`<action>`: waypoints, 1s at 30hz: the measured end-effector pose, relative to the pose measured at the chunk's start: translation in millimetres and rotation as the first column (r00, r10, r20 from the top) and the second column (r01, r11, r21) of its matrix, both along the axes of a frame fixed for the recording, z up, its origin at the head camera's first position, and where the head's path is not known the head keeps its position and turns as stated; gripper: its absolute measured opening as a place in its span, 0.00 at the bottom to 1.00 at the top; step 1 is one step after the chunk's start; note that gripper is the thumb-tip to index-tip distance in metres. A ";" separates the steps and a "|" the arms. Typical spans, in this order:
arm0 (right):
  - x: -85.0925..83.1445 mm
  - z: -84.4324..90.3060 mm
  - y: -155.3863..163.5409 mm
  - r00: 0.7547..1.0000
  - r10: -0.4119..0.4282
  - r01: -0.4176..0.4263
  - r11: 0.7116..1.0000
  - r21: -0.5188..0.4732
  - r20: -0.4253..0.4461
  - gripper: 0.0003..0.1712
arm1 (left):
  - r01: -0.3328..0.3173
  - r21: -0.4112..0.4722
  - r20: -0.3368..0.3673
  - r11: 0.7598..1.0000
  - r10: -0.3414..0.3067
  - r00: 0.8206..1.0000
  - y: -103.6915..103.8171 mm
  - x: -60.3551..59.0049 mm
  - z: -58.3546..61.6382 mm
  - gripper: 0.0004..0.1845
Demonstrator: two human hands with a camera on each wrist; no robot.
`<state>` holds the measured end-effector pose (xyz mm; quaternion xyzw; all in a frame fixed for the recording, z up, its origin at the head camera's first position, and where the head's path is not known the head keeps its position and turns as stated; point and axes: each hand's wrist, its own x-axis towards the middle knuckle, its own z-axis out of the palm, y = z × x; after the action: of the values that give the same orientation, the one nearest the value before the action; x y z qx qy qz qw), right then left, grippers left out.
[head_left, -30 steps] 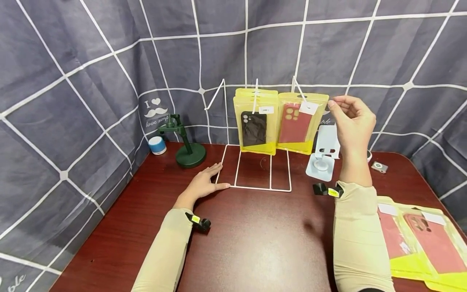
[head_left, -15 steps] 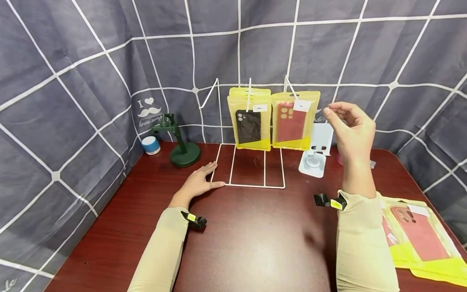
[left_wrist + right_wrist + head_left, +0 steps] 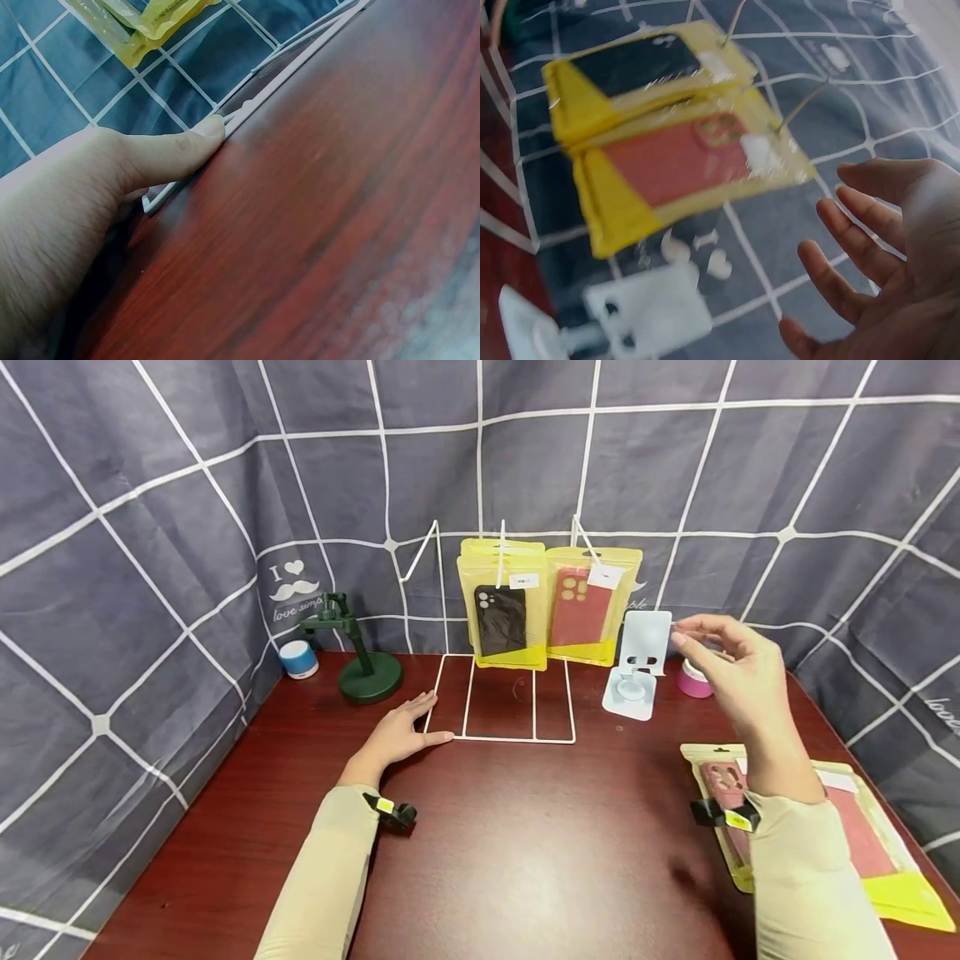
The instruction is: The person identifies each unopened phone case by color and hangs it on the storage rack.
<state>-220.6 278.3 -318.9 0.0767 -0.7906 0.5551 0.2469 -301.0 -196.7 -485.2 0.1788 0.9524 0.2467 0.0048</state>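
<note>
Your white wire display rack (image 3: 498, 727) stands on the dark red table (image 3: 525, 860), with the red phone case packet (image 3: 592, 606) now hanging on its right hook beside the black-case packets (image 3: 501, 610). Your right hand (image 3: 738, 668) has dropped away from that packet's top corner and drifted right; it hangs in the air, fingers loosely spread and holding nothing, so the hanging looks done. Your left hand (image 3: 401, 735) stays flat, fingers straight, thumb pressed against the rack's base wire. More red-case packets (image 3: 847, 835) lie under your right forearm.
</note>
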 end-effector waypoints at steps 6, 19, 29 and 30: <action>17.9 -29.6 47.5 0.988 -0.001 -0.042 0.961 0.275 0.156 0.17 | -0.005 -0.008 0.010 1.000 0.005 1.000 -1.4 1.1 0.3 0.56; 27.4 -99.4 150.4 0.875 0.032 -0.324 0.781 0.534 0.483 0.24 | -0.004 -0.011 0.004 1.000 0.004 1.000 -1.6 3.2 1.6 0.55; 20.3 -117.7 164.6 0.846 0.019 -0.359 0.760 0.542 0.534 0.28 | 0.005 -0.005 -0.004 1.000 -0.005 1.000 0.7 3.6 1.7 0.55; 20.4 -118.7 165.2 0.845 0.019 -0.358 0.762 0.539 0.535 0.27 | 0.006 -0.002 -0.004 1.000 -0.006 1.000 0.6 3.4 1.4 0.55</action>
<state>-200.3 443.6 -437.6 0.0897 -0.9516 0.2868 -0.0646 -297.6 -196.2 -483.8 0.1821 0.9522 0.2453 0.0039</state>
